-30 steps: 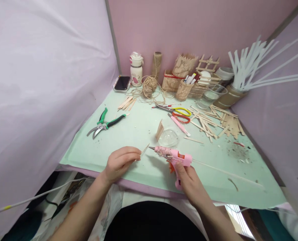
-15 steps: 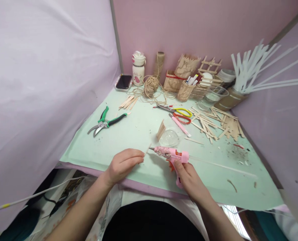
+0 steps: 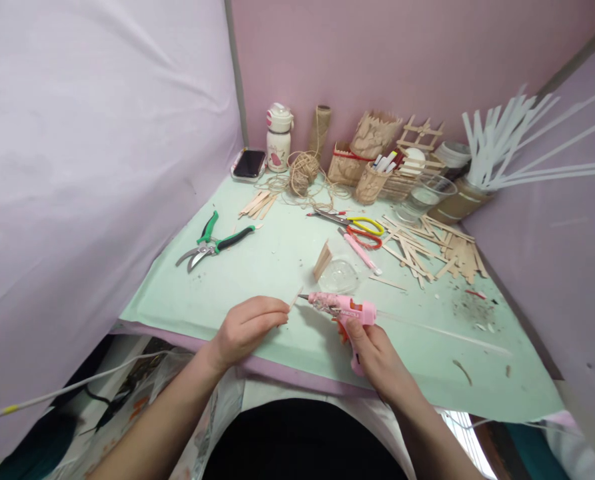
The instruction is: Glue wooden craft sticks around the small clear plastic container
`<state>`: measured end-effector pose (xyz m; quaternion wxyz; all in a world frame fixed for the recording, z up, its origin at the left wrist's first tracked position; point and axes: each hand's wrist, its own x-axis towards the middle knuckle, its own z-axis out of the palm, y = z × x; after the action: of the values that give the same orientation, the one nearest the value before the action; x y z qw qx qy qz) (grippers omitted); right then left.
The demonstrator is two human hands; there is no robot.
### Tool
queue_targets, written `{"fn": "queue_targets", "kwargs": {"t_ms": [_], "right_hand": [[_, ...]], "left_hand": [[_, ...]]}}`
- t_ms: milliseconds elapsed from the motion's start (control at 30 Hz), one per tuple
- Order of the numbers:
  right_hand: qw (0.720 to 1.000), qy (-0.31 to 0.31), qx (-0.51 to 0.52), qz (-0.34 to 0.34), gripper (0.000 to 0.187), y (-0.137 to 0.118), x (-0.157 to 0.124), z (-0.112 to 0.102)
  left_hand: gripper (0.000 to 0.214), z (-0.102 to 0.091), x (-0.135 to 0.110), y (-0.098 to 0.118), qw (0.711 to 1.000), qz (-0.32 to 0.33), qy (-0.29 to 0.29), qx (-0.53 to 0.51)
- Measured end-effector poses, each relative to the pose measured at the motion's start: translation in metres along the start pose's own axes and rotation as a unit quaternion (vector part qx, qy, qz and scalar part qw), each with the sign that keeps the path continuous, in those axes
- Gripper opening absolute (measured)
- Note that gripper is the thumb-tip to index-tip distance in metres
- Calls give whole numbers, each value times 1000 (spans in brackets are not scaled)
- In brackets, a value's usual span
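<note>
My left hand pinches a small wooden craft stick piece between its fingertips, tilted up to the right. My right hand is wrapped round the handle of a pink hot glue gun, index finger by the orange trigger. The gun's metal nozzle points left, right at the stick's edge; whether it touches I cannot tell. A long clear glue stick runs out of the gun's back. Just beyond the nozzle, a small upright wooden panel stands against a clear plastic piece.
Green-handled pruning shears lie open at left. Scissors, a pink craft knife and loose craft sticks lie right of centre. Along the back stand a bottle, twine, wooden holders and a tub of glue sticks.
The view has shifted very slightly. Both hands, the craft stick piece and the glue gun keep practically the same places.
</note>
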<state>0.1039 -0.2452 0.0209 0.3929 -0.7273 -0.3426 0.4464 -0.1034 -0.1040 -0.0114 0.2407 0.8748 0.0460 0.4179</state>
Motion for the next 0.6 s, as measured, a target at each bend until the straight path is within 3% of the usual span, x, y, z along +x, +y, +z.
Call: {"fn": "queue_targets", "kwargs": {"t_ms": [600], "right_hand": [[1000, 1, 4, -6, 63, 1, 1, 1]], "left_hand": [[29, 1, -4, -2, 1000, 0, 2, -11]]}}
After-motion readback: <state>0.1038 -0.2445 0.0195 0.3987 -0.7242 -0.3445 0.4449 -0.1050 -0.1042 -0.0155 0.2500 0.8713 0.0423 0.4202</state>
